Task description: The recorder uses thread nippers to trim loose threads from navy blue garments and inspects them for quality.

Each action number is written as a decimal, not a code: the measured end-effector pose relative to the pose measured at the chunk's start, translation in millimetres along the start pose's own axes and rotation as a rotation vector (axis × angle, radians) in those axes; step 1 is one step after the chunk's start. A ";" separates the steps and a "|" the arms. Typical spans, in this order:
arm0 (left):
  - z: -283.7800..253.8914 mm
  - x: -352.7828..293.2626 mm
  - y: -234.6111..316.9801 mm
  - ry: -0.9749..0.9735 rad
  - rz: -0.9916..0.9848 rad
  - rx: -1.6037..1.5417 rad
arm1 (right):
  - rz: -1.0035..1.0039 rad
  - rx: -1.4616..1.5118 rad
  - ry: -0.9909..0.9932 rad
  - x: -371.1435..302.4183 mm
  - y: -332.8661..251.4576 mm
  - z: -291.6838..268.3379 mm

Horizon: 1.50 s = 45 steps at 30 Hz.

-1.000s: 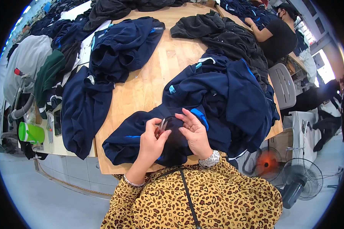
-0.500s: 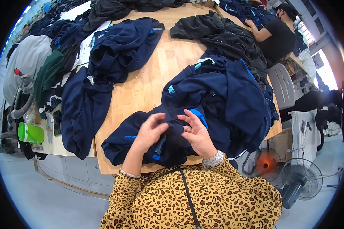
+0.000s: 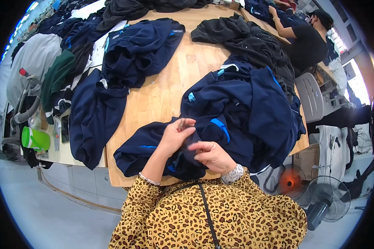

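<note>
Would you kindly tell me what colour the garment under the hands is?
The garment is dark navy, with some bright blue; the head view shows it.

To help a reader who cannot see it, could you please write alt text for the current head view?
A person's left hand and right hand are close together over heaped navy clothing on a wooden table. A co-worker is at upper right.

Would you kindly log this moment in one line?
Left hand: over navy cloth, grip unclear; right hand: alongside, fingers bent; navy cloth: crumpled, on wooden table

Right hand (image 3: 215,157) now nearer the body
</note>
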<state>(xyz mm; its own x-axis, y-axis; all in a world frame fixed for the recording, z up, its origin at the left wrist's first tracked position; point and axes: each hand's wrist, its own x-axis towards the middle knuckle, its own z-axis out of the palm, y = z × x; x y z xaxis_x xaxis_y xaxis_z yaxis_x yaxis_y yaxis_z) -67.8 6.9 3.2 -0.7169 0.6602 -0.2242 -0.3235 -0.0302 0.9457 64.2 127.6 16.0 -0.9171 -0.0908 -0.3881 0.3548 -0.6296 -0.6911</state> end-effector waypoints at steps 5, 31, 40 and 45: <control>-6.3 -12.0 -2.1 0.321 0.228 0.085 | -0.312 0.216 0.237 6.9 -7.3 9.8; 6.0 -19.4 -5.7 0.248 0.332 0.314 | -0.457 0.120 0.311 10.8 1.2 -0.1; -20.6 -14.3 5.1 -0.050 -0.145 -0.063 | -0.205 -0.072 0.094 -3.8 -30.7 -27.4; -35.6 -22.6 -1.8 0.161 -0.197 -0.273 | -0.105 -0.238 0.051 -7.2 -45.2 -34.4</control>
<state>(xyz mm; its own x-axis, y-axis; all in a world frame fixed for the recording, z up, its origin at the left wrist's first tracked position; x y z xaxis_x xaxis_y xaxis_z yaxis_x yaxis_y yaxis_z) -73.0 -34.7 -1.8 -0.7050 0.5476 -0.4507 -0.6024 -0.1272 0.7880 61.0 183.2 29.1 -0.9429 0.0082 -0.3331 0.2967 -0.4340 -0.8506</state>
